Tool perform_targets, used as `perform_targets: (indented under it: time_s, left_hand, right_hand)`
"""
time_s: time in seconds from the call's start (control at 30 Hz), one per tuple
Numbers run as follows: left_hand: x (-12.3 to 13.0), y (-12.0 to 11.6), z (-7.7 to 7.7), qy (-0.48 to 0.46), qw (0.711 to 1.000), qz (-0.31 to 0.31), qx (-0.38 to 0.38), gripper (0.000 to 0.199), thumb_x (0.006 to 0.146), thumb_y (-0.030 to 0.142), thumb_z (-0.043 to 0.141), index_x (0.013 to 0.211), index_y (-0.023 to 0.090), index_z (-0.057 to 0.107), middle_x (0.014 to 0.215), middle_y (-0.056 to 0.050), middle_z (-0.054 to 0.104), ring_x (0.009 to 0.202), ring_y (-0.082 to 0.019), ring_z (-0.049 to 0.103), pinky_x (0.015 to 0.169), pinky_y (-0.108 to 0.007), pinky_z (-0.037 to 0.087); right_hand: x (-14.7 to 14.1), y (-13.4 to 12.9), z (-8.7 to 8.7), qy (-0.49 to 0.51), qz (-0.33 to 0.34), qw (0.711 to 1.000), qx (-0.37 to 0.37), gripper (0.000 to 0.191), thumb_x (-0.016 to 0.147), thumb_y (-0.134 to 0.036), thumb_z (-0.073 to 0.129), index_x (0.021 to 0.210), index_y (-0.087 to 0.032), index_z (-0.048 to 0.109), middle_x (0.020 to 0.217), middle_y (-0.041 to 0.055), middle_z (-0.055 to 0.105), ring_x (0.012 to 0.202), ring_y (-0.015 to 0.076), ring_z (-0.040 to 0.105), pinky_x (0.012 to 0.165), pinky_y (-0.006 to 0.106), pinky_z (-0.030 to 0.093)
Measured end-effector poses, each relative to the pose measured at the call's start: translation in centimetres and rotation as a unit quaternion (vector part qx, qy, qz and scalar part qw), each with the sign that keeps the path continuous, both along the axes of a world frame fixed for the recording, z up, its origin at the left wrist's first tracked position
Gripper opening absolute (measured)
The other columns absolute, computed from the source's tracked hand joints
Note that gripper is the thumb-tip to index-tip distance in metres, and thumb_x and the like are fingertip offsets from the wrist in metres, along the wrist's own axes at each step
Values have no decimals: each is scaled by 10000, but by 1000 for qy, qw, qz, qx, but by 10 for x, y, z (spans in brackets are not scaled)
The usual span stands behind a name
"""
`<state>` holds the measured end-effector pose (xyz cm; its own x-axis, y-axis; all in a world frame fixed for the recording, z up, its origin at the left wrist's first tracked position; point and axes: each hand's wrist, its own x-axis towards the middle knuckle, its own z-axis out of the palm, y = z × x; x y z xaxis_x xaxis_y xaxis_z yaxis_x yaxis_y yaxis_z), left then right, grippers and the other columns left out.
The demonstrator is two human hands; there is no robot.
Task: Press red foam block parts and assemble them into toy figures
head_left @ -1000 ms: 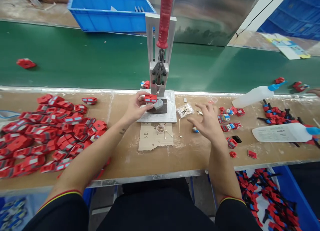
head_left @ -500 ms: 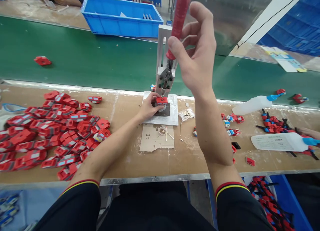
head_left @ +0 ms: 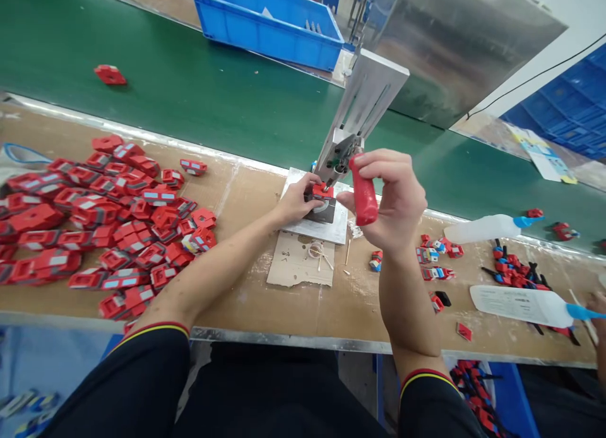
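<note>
My left hand (head_left: 299,201) pinches a small red plastic toy part (head_left: 322,192) on the fixture of a hand-lever press (head_left: 348,141). The press has a slotted metal upright and stands on a pale metal base plate (head_left: 331,233). Its plunger tip is down at the red part. Around the red lever handle (head_left: 365,195) of the press, the fingers of my right hand (head_left: 402,201) are closed. The handle hangs tilted downward, in front of the upright.
Red toy parts (head_left: 137,236) lie heaped on the left. Cardboard (head_left: 298,261) with cotton swabs lies in front of the press. Two white bottles (head_left: 521,304) and black-and-red parts (head_left: 516,267) are at right, near another person's hand (head_left: 597,305). A green belt (head_left: 189,91) runs behind.
My right hand has brought the red lever from upright down toward me, and its fingers have closed round it. My left hand stays at the red part. The view has tilted.
</note>
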<state>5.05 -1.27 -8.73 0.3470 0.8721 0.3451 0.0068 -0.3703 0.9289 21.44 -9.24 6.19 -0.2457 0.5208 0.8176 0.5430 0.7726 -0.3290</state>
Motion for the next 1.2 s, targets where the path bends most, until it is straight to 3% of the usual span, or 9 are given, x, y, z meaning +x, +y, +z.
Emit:
perform_targets:
  time_s: [0.13, 0.37, 0.5, 0.6, 0.67, 0.83, 0.93, 1.03, 1.2]
  left_hand:
    - [1, -2, 1, -3, 1000, 3, -4, 388, 780, 181, 761, 1092, 232, 536, 1022, -39, 752, 968, -206, 733, 931, -381, 571]
    - [3, -1, -1, 2, 1000, 4, -1, 382, 795, 192, 759, 1109, 232, 546, 1066, -54, 765, 990, -215, 736, 948, -388, 566]
    - [3, 0, -3, 4, 1000, -3, -3, 392, 796, 195, 764, 1120, 229, 547, 1050, -52, 763, 981, -219, 739, 953, -390, 564]
    - [3, -1, -4, 8, 1000, -2, 6, 377, 817, 210, 751, 1128, 231, 540, 1053, -51, 754, 971, -218, 735, 939, -388, 564]
    - [3, -1, -4, 12, 1000, 1, 10, 374, 827, 216, 745, 1135, 237, 534, 1068, -47, 751, 980, -216, 736, 935, -382, 566]
    - [5, -1, -5, 35, 999, 9, 21, 399, 822, 183, 728, 1157, 253, 523, 1075, -30, 754, 986, -211, 738, 942, -378, 571]
    - [7, -1, -7, 35, 999, 14, 28, 389, 836, 189, 719, 1162, 257, 517, 1052, -18, 748, 951, -200, 729, 916, -370, 572]
    - [7, -2, -8, 34, 998, 21, 40, 383, 845, 199, 731, 1159, 252, 518, 1081, -31, 744, 962, -201, 725, 906, -363, 570]
    - [6, -1, -9, 45, 998, 28, 46, 427, 832, 162, 757, 1180, 247, 525, 1121, -47, 746, 1004, -210, 726, 948, -375, 573]
  right_hand:
    - [1, -2, -21, -10, -25, 1000, -15, 240, 962, -558, 677, 1071, -351, 623, 1088, 63, 728, 1162, 330, 691, 1022, 629, 595]
    - [5, -14, -49, -29, -46, 999, 0, 170, 988, -303, 582, 1122, -401, 623, 1234, 51, 723, 1265, 343, 685, 1067, 689, 567]
    - [4, -26, -64, 101, -26, 986, -130, 283, 1008, -395, 508, 1289, -375, 526, 1471, 107, 587, 1352, 335, 656, 989, 605, 626]
    - [3, -28, -63, 173, 72, 936, -297, 383, 980, -555, 568, 1265, -326, 454, 1293, 115, 686, 1141, 299, 752, 862, 489, 657]
    - [6, -25, -59, 204, 94, 908, -355, 390, 969, -613, 595, 1184, -311, 475, 1088, 67, 730, 966, 250, 769, 789, 421, 647]
    - [10, 2, -66, 289, -37, 915, -278, 329, 902, -575, 718, 957, -279, 585, 892, 0, 683, 753, 152, 674, 715, 328, 588]
    - [0, 11, -72, 297, -3, 900, -320, 367, 832, -544, 785, 986, -285, 576, 911, 5, 718, 813, 186, 719, 754, 364, 614]
    - [-9, 2, -60, 316, 63, 884, -339, 350, 875, -464, 764, 1047, -313, 500, 931, 1, 756, 888, 224, 778, 787, 403, 645]
    - [-3, -16, 3, 287, 119, 906, -288, 586, 814, -359, 861, 1282, -437, 516, 1131, -15, 794, 976, 242, 809, 728, 372, 660]
